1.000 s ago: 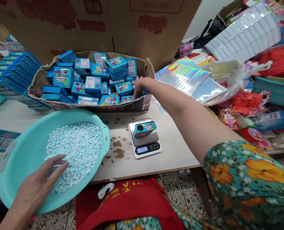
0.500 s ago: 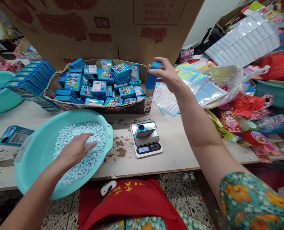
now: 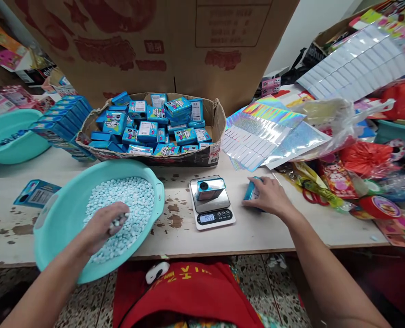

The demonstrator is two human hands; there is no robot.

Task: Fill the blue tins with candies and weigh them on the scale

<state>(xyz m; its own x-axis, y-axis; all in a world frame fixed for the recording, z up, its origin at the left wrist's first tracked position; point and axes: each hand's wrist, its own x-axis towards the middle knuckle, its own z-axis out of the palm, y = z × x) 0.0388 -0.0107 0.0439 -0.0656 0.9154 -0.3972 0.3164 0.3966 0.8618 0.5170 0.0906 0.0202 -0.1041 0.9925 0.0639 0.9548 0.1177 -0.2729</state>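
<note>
Over the large turquoise basin (image 3: 57,228), my left hand (image 3: 108,223) is closed round some pale blue candies, above many more loose candies (image 3: 137,200). My right hand (image 3: 271,196) grips a small blue box (image 3: 252,190) on the table, right of the scale. On the white digital scale (image 3: 216,217) rests a blue tin (image 3: 211,189) with a dark round hole in its end. Another blue tin (image 3: 38,193) lies left of the basin. Behind, a cut-down carton (image 3: 219,123) holds several blue boxes (image 3: 147,131).
A tall cardboard box (image 3: 175,54) stands at the back. Stacked blue boxes (image 3: 64,120) and a second turquoise basin (image 3: 21,155) are at the left. Shiny sticker sheets (image 3: 257,136), plastic bags and red scissors (image 3: 315,197) lie at the right.
My right hand has moved down from beside the carton to the table with the blue box. My left hand's fingers have closed round candies. The view has shifted slightly.
</note>
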